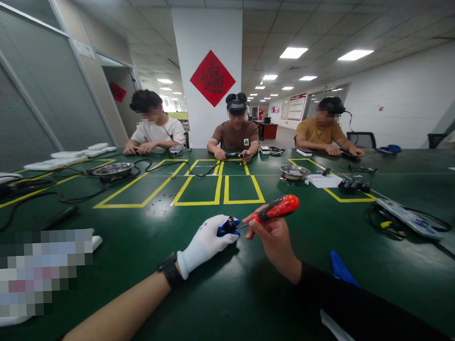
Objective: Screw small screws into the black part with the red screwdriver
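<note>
My left hand [206, 244], in a white glove with blue fingertips, is closed around a small black part [228, 226] with a round metal-looking end; its exact kind I cannot make out. In my bare right hand [274, 241] is a screwdriver [280, 208] with a red and black handle. Its thin shaft points left and reaches the black part near my gloved fingertips. Whether the tip sits in a screw is hidden. Both hands are just above the green table [173, 303].
Three people sit across the table. Metal bowls [113, 170] [294, 172], black parts [353, 185] and a power strip [408, 218] with cables lie around. A blue object [342, 268] is beside my right sleeve. Yellow tape [197, 203] marks rectangles. A blurred-out white-edged object [39, 274] lies at left.
</note>
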`<state>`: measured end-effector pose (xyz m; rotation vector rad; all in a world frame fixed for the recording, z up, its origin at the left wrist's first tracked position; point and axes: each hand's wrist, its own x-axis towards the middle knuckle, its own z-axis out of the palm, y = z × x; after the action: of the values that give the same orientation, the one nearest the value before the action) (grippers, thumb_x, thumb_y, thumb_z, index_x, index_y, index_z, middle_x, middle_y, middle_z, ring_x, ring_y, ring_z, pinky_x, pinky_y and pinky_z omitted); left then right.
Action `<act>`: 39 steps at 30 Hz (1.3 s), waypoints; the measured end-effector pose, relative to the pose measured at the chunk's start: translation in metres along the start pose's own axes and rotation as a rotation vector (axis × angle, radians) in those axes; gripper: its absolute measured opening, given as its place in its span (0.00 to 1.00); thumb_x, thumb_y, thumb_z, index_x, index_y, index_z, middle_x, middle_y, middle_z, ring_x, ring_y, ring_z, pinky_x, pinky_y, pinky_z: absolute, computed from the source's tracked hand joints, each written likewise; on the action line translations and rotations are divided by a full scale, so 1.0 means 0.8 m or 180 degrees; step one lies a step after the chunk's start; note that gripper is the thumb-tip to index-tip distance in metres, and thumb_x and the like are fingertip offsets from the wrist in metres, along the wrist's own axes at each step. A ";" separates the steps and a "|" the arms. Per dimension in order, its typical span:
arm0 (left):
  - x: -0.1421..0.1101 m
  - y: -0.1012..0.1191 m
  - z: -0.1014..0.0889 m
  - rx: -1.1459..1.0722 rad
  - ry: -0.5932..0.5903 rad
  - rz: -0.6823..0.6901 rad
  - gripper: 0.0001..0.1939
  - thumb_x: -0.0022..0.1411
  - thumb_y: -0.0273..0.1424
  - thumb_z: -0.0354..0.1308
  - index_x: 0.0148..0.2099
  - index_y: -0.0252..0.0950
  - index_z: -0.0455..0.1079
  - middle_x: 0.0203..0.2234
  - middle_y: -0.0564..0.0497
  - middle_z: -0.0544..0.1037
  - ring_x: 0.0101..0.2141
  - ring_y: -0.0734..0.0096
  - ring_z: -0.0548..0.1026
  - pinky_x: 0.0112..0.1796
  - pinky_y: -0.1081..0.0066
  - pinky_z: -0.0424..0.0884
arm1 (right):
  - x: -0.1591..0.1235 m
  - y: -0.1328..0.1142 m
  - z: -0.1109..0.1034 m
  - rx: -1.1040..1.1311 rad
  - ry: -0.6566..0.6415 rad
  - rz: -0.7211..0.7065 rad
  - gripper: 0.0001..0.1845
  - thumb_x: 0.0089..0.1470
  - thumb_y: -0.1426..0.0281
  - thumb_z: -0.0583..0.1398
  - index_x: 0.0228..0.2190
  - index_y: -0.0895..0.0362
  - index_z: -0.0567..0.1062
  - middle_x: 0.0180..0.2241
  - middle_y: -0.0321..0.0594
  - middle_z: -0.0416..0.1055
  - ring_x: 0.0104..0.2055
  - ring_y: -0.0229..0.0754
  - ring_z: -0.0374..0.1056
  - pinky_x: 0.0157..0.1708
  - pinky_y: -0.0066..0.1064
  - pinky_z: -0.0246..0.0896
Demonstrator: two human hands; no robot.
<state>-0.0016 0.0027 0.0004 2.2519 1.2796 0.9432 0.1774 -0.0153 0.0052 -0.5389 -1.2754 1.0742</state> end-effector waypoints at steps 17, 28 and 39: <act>0.000 0.002 -0.003 0.0081 -0.0013 0.0047 0.12 0.56 0.37 0.59 0.38 0.34 0.71 0.32 0.51 0.75 0.35 0.65 0.72 0.36 0.70 0.65 | 0.001 0.003 -0.003 0.0126 0.0154 0.0016 0.09 0.55 0.67 0.61 0.38 0.55 0.67 0.33 0.36 0.75 0.24 0.35 0.70 0.26 0.29 0.67; 0.000 -0.006 0.002 0.0122 0.0035 -0.0023 0.14 0.56 0.39 0.59 0.41 0.35 0.72 0.35 0.50 0.76 0.37 0.64 0.73 0.38 0.69 0.67 | 0.003 0.002 -0.003 -0.0072 0.0430 -0.0198 0.07 0.59 0.65 0.57 0.37 0.54 0.65 0.33 0.35 0.74 0.22 0.32 0.65 0.22 0.27 0.63; 0.001 -0.017 0.001 0.0666 0.0330 0.0099 0.41 0.45 0.44 0.67 0.60 0.37 0.61 0.50 0.42 0.70 0.50 0.51 0.67 0.53 0.53 0.62 | 0.026 0.022 -0.025 0.0663 0.0652 0.0844 0.13 0.52 0.59 0.60 0.28 0.57 0.67 0.20 0.32 0.68 0.17 0.32 0.59 0.17 0.23 0.54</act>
<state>-0.0089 0.0102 -0.0087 2.4141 1.4528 0.9898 0.1889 0.0154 -0.0044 -0.6527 -0.9176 1.3191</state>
